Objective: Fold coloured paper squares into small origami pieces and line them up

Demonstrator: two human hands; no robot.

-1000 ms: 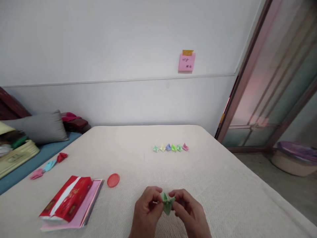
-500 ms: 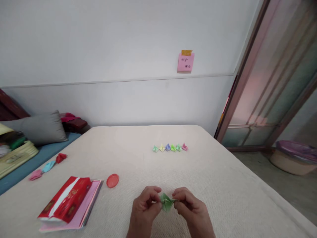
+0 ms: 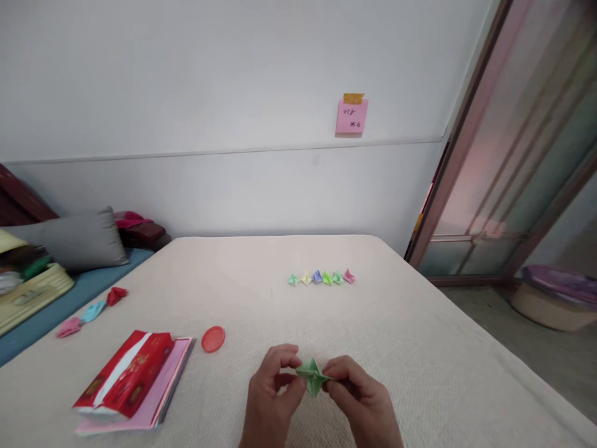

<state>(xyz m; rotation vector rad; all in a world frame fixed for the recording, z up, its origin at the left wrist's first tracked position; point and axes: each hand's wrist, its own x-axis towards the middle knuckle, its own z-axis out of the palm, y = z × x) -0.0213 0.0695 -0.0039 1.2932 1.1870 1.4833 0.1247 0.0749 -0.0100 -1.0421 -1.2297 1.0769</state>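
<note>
Just above the near edge of the view, my two hands hold a small green origami figure (image 3: 312, 376) with several pointed flaps. My left hand (image 3: 274, 393) has its thumb and a bent finger at the figure's left point, and another finger arches above. From the other side, my right hand (image 3: 358, 392) pinches the right point between thumb and index finger. Further off on the cloth-covered table, a row of small origami figures (image 3: 321, 278) stands close together in green, yellow, blue and pink.
To the left, a red tissue pack (image 3: 128, 373) lies on a stack of coloured paper (image 3: 161, 398). Near it is a round red lid (image 3: 213, 339). Red, light blue and pink folded pieces (image 3: 93, 310) line the table's left side. A pink note (image 3: 351, 116) is taped to the wall.
The green figure has tilted between my hands, so its flaps show from a different angle. My left fingers have lifted and parted slightly. My right hand keeps its pinch.
</note>
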